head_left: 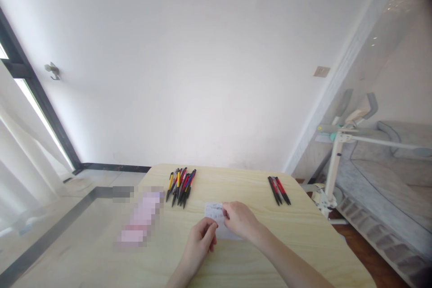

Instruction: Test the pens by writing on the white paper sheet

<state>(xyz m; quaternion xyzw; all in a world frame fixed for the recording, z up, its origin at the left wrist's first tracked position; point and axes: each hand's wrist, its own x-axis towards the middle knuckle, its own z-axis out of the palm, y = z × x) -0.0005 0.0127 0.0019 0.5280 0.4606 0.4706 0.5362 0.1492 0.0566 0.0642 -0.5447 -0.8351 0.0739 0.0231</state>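
Observation:
A small sheet of paper with faint marks lies on the light wooden table, partly covered by my hands. My left hand is closed at the paper's lower left edge, thumb and forefinger pressed together. Over the upper right part of the sheet is my right hand, also closed, its fingertips pinched. Whatever either hand holds is too small or hidden to name. Beyond my left hand lies a loose bunch of pens with yellow, red, blue, grey and black barrels. Several red, grey and black pens lie together at the right.
A blurred-out pink patch shows along the table's left side. Behind the table stands a white wall. To the right are a white exercise machine frame and a grey sofa; a white curtain hangs at the left.

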